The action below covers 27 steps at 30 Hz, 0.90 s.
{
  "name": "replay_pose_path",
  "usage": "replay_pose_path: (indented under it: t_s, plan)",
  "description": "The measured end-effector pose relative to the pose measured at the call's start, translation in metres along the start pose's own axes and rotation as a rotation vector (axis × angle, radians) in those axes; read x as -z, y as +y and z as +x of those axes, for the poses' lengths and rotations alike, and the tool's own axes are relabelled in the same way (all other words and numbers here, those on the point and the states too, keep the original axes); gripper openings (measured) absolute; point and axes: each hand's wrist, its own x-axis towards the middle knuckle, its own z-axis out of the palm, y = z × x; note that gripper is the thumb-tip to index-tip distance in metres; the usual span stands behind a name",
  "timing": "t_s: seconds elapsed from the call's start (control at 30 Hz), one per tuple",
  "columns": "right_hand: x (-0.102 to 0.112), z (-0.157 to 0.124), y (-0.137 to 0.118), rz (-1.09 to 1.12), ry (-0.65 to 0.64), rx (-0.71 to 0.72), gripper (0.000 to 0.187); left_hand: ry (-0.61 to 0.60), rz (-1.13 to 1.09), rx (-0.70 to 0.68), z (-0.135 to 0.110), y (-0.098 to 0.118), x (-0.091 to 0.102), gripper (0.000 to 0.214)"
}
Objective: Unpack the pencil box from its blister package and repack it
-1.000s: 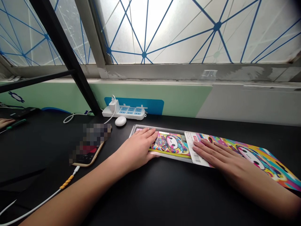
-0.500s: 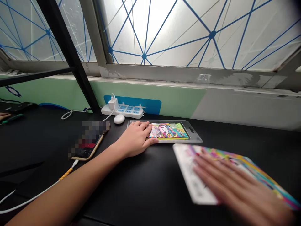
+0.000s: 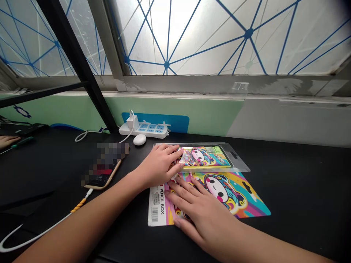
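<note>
A clear plastic blister package (image 3: 238, 160) lies on the black table with a colourful cartoon-printed pencil box (image 3: 205, 157) inside it. My left hand (image 3: 159, 166) curls over the package's left end, fingers on its edge. Just in front of it lies a printed paper card (image 3: 236, 193) with a cartoon face, a "PENCIL BOX" label and a barcode. My right hand (image 3: 197, 208) rests flat on that card, fingers spread, its fingertips close to my left hand. The card's left part is partly hidden under my right hand.
A phone (image 3: 101, 179), partly pixelated, lies left of my left forearm, with a charging cable (image 3: 79, 205). Behind stand a white power strip (image 3: 144, 130) and a small white case (image 3: 139, 140). Another person's hand (image 3: 8, 141) shows at far left.
My right hand has carried the card left and turned it, setting it down in front of the package. The package now sits slightly further right under my left hand.
</note>
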Motion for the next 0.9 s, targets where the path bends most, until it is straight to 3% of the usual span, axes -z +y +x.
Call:
replay_pose_path:
  t_s: [0.17,0.33,0.47,0.63,0.9]
  plan:
    - [-0.004,-0.002,-0.002,0.01,-0.046,-0.069,0.058,-0.039,-0.002,0.004,0.001,-0.002,0.002,0.046]
    - [0.0,-0.008,0.002,0.05,-0.027,-0.052,0.062,-0.072,0.034,-0.054,-0.004,-0.004,0.0,0.066]
    - [-0.002,-0.006,0.003,0.006,-0.006,-0.043,0.062,-0.05,0.072,-0.07,-0.006,-0.002,0.0,0.051]
    - [-0.014,0.003,0.002,-0.103,0.082,-0.102,0.059,-0.088,0.103,-0.07,-0.004,0.004,0.005,0.052]
    - [-0.011,0.003,0.009,-0.052,0.131,-0.002,0.056,-0.107,0.077,-0.056,-0.005,0.004,0.005,0.059]
